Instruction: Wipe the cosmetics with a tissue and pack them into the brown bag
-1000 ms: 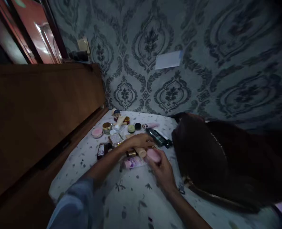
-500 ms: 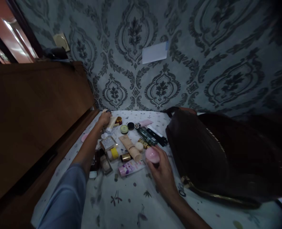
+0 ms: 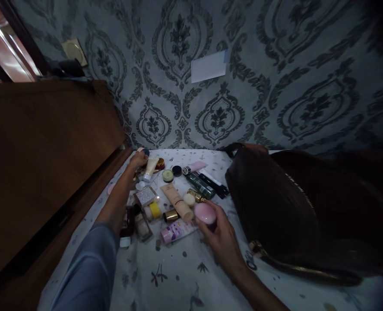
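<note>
My right hand (image 3: 222, 229) is closed around a round, glossy pink cosmetic jar (image 3: 205, 213) at the right of the cosmetics. My left hand (image 3: 138, 160) reaches to the far left end of the pile, its fingers closed on a small item with a dark blue end (image 3: 145, 152), mostly hidden by the hand. Close by lie a cream tube (image 3: 150, 169) and a brown-gold round jar (image 3: 160, 163). Between the hands are a beige tube (image 3: 176, 202), a glittery silver compact (image 3: 146, 195) and a white-and-purple tube (image 3: 178, 230). A small white jar (image 3: 189, 199) sits beside the pink one.
A large dark brown bag (image 3: 275, 216) with a gold zipper stands at the right. On the left rises a wooden headboard-like panel (image 3: 49, 151). Patterned wallpaper (image 3: 181, 103) backs the white printed cloth (image 3: 185, 280). Dark tubes and a green bottle (image 3: 200, 185) lie near the bag.
The item in my left hand now shows more of its dark blue end. My right hand has shifted slightly left with the pink jar. The camera view has moved a little.
</note>
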Demonstrator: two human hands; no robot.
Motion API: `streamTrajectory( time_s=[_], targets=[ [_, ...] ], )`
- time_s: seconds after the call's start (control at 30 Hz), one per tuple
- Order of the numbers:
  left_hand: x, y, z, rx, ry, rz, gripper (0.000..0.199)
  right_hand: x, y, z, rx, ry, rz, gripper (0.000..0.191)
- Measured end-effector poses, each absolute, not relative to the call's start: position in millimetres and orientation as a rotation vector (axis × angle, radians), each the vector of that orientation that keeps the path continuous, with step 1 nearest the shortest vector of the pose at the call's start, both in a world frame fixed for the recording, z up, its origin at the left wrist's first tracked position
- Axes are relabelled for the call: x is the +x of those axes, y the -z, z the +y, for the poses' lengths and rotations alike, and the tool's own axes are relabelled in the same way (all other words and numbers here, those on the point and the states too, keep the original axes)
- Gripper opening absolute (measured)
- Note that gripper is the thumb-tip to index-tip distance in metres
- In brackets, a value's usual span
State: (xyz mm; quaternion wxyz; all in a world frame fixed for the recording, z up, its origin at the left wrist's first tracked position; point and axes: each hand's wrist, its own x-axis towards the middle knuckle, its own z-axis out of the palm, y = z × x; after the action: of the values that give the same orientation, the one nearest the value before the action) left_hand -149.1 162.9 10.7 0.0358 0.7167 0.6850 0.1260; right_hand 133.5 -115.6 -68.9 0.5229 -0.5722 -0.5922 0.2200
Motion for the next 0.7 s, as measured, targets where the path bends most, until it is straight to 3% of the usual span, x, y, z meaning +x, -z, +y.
streamTrajectory(
  time_s=[0.27,0.53,0.7],
  targets=[
    [-146,-43,119,2.2,-0.693,2.144,0.03,133,73,-114,-1.314,-0.414,-1.455,0.045],
    [-127,-65,61,2.345,-0.846,1.467,0.034,131,62,-121,-1.247,-0.271,-1.542,0.042],
    [-81,-76,-26,2.499,-0.591,1.131,0.027,127,60,-126,-1.208,-0.216,-1.652,0.057]
  ],
)
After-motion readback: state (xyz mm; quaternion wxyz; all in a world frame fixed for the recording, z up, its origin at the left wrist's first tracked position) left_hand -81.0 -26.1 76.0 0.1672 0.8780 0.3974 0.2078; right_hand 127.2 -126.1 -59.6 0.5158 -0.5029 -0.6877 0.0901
